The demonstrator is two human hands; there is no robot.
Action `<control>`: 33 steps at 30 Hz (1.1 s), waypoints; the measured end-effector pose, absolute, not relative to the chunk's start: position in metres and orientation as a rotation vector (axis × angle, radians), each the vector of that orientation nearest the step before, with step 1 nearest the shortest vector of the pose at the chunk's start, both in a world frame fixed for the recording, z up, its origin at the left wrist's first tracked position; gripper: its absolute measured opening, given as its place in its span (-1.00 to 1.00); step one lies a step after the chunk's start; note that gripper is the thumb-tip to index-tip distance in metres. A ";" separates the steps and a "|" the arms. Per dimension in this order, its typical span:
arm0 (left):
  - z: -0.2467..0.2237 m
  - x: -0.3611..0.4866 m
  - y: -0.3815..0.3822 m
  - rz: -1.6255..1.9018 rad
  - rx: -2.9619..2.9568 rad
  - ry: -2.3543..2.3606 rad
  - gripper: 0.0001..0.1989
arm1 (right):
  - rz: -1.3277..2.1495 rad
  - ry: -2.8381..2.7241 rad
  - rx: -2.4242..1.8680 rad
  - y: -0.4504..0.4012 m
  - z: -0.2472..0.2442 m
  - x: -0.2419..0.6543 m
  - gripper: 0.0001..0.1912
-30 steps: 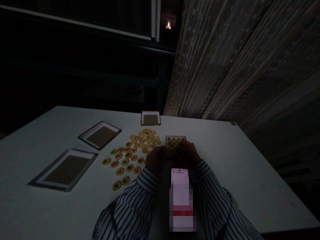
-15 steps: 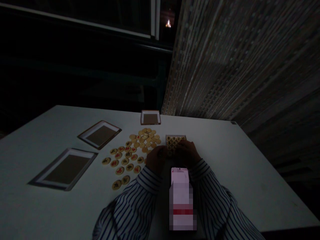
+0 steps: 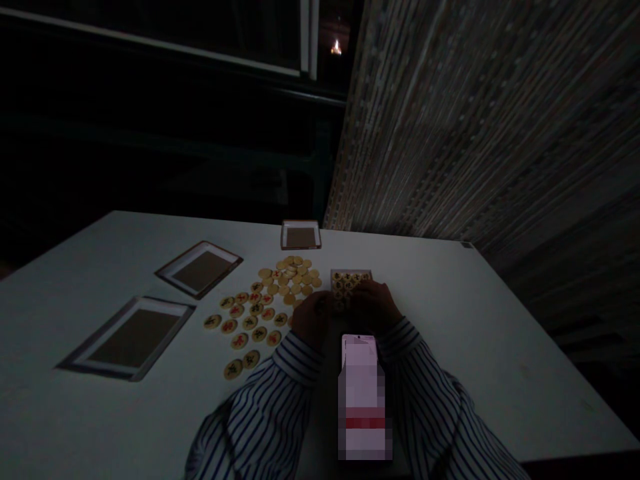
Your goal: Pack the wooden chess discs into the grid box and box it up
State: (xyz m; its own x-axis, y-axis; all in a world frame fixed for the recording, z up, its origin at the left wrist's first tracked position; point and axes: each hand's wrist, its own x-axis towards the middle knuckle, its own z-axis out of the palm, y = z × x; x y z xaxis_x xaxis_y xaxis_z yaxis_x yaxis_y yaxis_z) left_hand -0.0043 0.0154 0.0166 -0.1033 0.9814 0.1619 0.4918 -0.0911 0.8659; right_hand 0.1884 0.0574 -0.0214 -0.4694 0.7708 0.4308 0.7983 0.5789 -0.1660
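Observation:
A small box (image 3: 351, 272) holds rows of round xiangqi pieces (image 3: 347, 277) with dark characters, faces up. At its near left corner my left hand (image 3: 313, 319) is closed, with what looks like a xiangqi piece between the fingers in the dimness. Over the right and near part of the box lies my right hand (image 3: 376, 308). Its fingers are curled down onto the pieces, and their tips are too dark to make out. Left of my hands, loose xiangqi pieces (image 3: 250, 323) with red or black characters are spread out. Behind them lies a pile of mostly blank-side-up pieces (image 3: 295, 272).
Three open shallow trays, a near left one (image 3: 135, 339), a middle one (image 3: 203, 270) and a far one (image 3: 301, 237), rest on the white table (image 3: 480, 347). A lit phone (image 3: 361, 380) lies between my forearms. A string curtain (image 3: 425, 120) hangs behind the table.
Almost nothing differs. Both hands stay at the box, and the view has shifted very slightly.

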 end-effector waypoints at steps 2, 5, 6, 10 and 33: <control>0.017 -0.004 0.015 1.125 1.605 1.627 -0.74 | -0.081 -2.354 -1.273 0.058 -0.022 0.189 -0.77; 0.018 -0.005 0.015 1.114 1.613 1.636 -0.74 | -0.086 -2.364 -1.259 0.057 -0.022 0.189 -0.77; 0.018 -0.005 0.015 1.113 1.619 1.634 -0.74 | -0.088 -2.363 -1.248 0.057 -0.022 0.189 -0.77; 0.018 -0.006 0.015 1.109 1.636 1.634 -0.74 | -0.089 -2.312 -1.254 0.053 -0.021 0.188 -0.78; 0.011 -0.004 0.016 1.183 1.706 1.612 -0.77 | -0.083 -2.253 -1.357 0.044 0.002 0.189 -0.82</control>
State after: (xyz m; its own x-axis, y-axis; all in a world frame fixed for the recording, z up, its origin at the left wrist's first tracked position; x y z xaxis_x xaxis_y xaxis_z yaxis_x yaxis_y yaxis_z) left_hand -0.0042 0.0158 0.0113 -0.0829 0.9659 0.2454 0.5242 -0.1672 0.8350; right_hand 0.1892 0.0440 0.0018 -0.3743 0.8116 0.4485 0.8423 0.4998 -0.2016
